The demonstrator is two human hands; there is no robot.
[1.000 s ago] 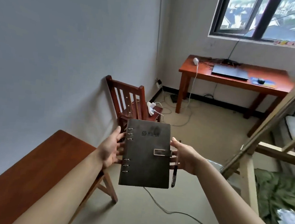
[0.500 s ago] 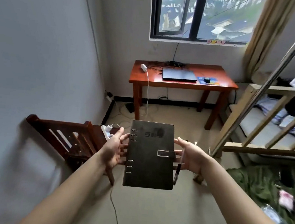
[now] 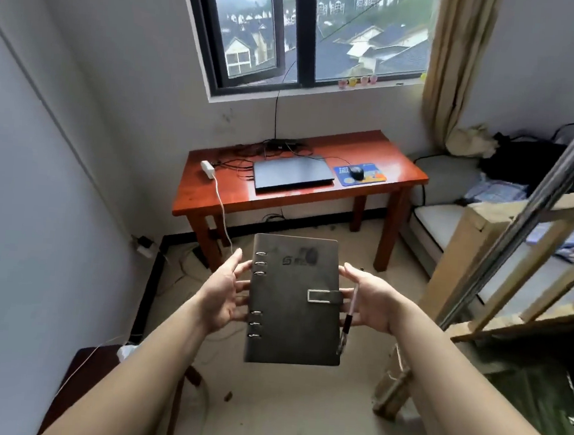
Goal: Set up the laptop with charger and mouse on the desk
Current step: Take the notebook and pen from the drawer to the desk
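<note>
Here, from my head camera, I hold a dark grey ring-bound notebook with a metal clasp [image 3: 294, 302] between both hands: my left hand [image 3: 222, 296] presses its ringed spine, my right hand [image 3: 373, 301] clamps its clasp edge together with a thin black pen [image 3: 348, 320]. Well ahead, under the window, the red-brown wooden bench [image 3: 396, 164] carries the closed black laptop [image 3: 292, 175], the white charger brick [image 3: 207, 169] and the black mouse [image 3: 356, 172] on a blue mouse pad [image 3: 372, 178].

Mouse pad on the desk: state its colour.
Blue with orange and yellow patches; the mouse pad shows in the head view.
</note>
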